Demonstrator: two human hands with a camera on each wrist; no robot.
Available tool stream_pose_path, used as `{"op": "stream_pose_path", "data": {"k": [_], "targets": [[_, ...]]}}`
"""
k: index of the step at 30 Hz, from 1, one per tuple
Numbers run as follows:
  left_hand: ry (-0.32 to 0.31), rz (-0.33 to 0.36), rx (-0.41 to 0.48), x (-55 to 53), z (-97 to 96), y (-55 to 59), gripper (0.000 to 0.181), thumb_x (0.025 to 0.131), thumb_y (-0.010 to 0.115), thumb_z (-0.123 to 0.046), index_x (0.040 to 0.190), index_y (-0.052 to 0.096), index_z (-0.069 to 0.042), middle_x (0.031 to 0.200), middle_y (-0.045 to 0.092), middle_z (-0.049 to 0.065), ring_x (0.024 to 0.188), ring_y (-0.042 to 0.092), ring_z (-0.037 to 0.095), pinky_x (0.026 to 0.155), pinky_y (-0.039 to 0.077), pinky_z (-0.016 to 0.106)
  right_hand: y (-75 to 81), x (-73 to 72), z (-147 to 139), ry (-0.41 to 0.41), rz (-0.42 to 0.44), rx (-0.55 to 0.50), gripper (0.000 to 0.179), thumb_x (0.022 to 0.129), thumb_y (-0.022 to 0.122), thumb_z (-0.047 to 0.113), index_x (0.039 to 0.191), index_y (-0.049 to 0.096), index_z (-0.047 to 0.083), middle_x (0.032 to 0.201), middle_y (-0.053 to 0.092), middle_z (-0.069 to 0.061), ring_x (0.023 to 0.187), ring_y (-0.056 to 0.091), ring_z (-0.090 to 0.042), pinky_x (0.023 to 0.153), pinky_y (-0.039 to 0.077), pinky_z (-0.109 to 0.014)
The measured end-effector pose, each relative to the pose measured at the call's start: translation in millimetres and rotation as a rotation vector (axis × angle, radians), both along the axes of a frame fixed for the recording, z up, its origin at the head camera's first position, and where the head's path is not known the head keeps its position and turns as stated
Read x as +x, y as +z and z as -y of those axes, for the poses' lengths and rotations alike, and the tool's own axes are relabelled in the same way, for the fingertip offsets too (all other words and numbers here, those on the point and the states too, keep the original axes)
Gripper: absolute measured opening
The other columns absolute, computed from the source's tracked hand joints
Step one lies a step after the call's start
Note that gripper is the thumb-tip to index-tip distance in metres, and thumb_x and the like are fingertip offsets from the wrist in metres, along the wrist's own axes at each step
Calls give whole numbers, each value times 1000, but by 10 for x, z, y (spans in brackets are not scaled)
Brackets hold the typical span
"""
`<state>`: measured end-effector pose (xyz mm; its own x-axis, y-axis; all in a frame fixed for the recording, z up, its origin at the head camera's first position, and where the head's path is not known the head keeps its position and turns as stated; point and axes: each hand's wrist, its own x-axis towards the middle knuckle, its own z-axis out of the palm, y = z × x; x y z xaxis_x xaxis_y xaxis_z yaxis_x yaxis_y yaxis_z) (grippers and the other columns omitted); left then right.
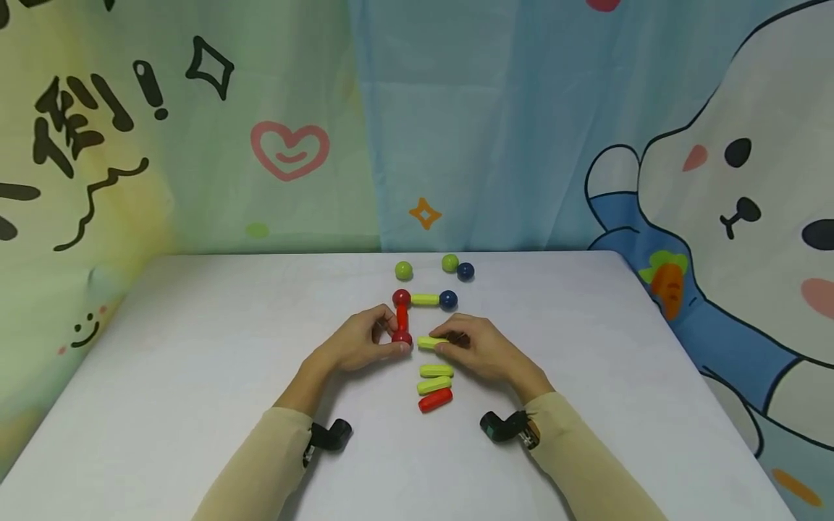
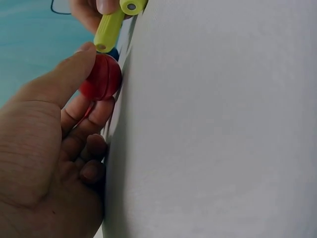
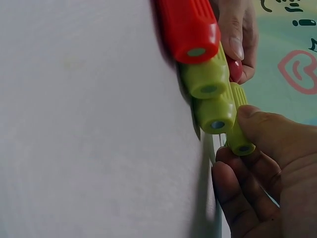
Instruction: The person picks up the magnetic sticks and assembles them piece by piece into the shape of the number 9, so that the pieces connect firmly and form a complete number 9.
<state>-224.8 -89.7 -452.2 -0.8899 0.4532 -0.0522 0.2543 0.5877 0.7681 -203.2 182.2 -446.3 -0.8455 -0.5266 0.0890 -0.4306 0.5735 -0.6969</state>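
Observation:
My left hand (image 1: 363,340) pinches a red ball (image 2: 101,78) between thumb and fingers. This ball sits at the near end of a red rod (image 1: 402,318), whose far end meets another red ball (image 1: 401,297). From that far ball a yellow-green rod (image 1: 426,299) runs right to a dark blue ball (image 1: 448,300). My right hand (image 1: 478,346) grips a second yellow-green rod (image 3: 240,131) by thumb and fingertips; a round metallic disc shows in its end. In the head view its left tip points at the held red ball, with a small gap between.
Nearer me on the white table (image 1: 195,362) lie two more yellow-green rods (image 1: 436,370) and a loose red rod (image 1: 435,400), in a column. Toward the back edge are two green balls (image 1: 404,270) and a dark blue ball (image 1: 465,271). A printed curtain (image 1: 456,145) hangs behind.

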Motion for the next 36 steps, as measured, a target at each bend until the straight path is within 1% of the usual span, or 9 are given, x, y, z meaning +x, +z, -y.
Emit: {"op": "stream_pose_path", "data": {"k": [6, 9, 13, 18, 24, 27, 31, 36], "targets": [[17, -11, -7, 32, 9, -3, 38, 85, 84, -39, 106, 59, -19, 90, 57, 1, 84, 52, 17, 73, 45, 30, 15, 2, 46, -2, 27, -6, 23, 98, 71, 19, 120, 74, 18, 109, 67, 6, 96, 60, -12, 89, 52, -32], [23, -14, -7, 40, 9, -4, 39, 85, 84, -38, 106, 59, -19, 90, 58, 1, 84, 52, 17, 73, 45, 31, 4, -6, 57, -9, 24, 1, 22, 98, 71, 20, 120, 74, 19, 107, 67, 7, 95, 59, -11, 87, 52, -31], [20, -18, -4, 41, 4, -5, 38, 85, 84, -38, 107, 59, -19, 90, 58, 1, 84, 52, 17, 73, 45, 30, -6, -8, 60, -20, 23, -2, 22, 97, 72, 19, 119, 74, 19, 105, 67, 7, 93, 59, -12, 85, 52, -30], [10, -30, -4, 30, -11, -15, 38, 85, 84, -39, 107, 59, -19, 90, 58, 1, 83, 52, 17, 72, 45, 30, -2, -1, 68, -35, 33, -7, 22, 97, 73, 20, 118, 75, 19, 104, 68, 7, 93, 60, -12, 85, 52, -31], [-1, -38, 0, 14, -19, -54, 38, 86, 83, -40, 107, 59, -19, 90, 58, 0, 83, 52, 16, 72, 44, 30, -4, 2, 69, -51, 42, -8, 21, 97, 73, 20, 117, 74, 19, 103, 69, 6, 93, 60, -12, 85, 53, -31], [-4, -66, -1, 5, -15, -67, 40, 85, 84, -40, 109, 59, -20, 92, 59, -1, 83, 52, 16, 72, 45, 29, 1, 4, 68, -57, 45, -14, 21, 97, 73, 20, 118, 73, 18, 105, 69, 6, 94, 61, -12, 88, 53, -32], [-3, -134, 16, -11, 0, -54, 45, 81, 87, -38, 112, 60, -19, 101, 60, -3, 87, 53, 16, 75, 47, 30, 13, -3, 85, -60, 58, -30, 26, 97, 72, 20, 123, 70, 16, 110, 69, 4, 98, 63, -13, 92, 54, -35], [-40, -185, 24, -41, 9, -48, 47, 79, 89, -38, 116, 65, -22, 116, 52, -2, 84, 53, 15, 75, 48, 28, 5, -15, 97, -66, 85, -53, 31, 97, 72, 19, 127, 68, 13, 113, 69, 1, 100, 64, -14, 93, 54, -36]]}}
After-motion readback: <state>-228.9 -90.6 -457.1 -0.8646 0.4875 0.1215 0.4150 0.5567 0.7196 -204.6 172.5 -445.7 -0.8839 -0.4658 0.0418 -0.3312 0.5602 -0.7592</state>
